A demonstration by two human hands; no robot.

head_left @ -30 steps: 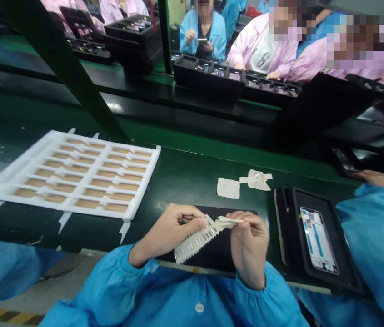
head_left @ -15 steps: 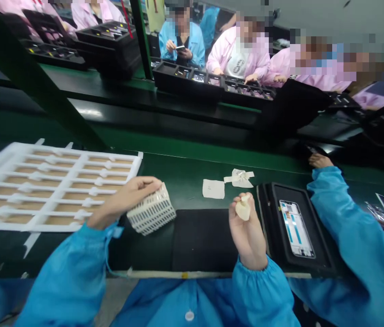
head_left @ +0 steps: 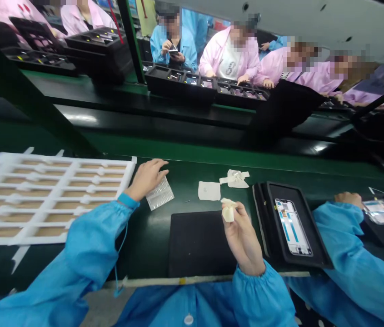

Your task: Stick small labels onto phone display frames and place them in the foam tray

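My left hand (head_left: 148, 178) has its fingers stretched out and apart above a light sheet with rows of slots (head_left: 160, 194), which lies on the green tabletop. The hand covers the sheet's upper left part. A crumpled pale-yellow cloth or paper (head_left: 228, 212) is pinched between the fingers of my right hand (head_left: 242, 236), raised over the right side of a black mat (head_left: 195, 245). Beyond that hand lie a flat cream piece of cloth or paper (head_left: 209, 190) and a crumpled cream piece (head_left: 236, 179). Right of my hand, an opened phone body (head_left: 294, 227) sits in a black tray (head_left: 319, 254).
A white foam frame with brown compartments (head_left: 71, 181) fills the left of the table. At right, a co-worker's blue sleeve (head_left: 340, 227) reaches in close to the black tray, near another phone part (head_left: 382, 211). A green post (head_left: 42, 104) slants across the left. People work at the line opposite.
My left hand has put the slotted sheet down on the table and let it go. My right hand has shifted slightly left with the crumpled piece. The co-worker's hand has moved right and nearer.
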